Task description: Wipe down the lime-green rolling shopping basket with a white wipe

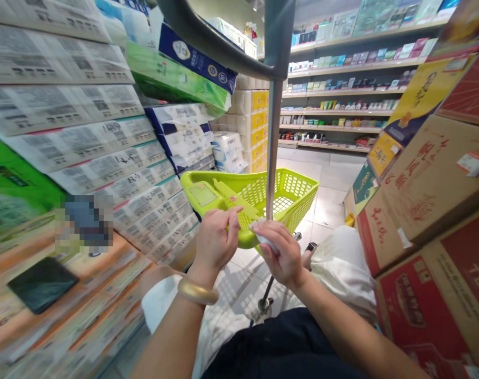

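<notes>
I log | left hand: fingers half-curled at green basket rim, hold unclear | right hand: fingers pinch white packet just above that rim | yellow packet inside basket

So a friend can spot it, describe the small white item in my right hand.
Find the lime-green shopping basket between the stacked packs and the cardboard cartons. Just in front of it, your right hand pinches a small white item. Unlike the flat yellow packet in the basket, it is white and held in the hand.
</notes>
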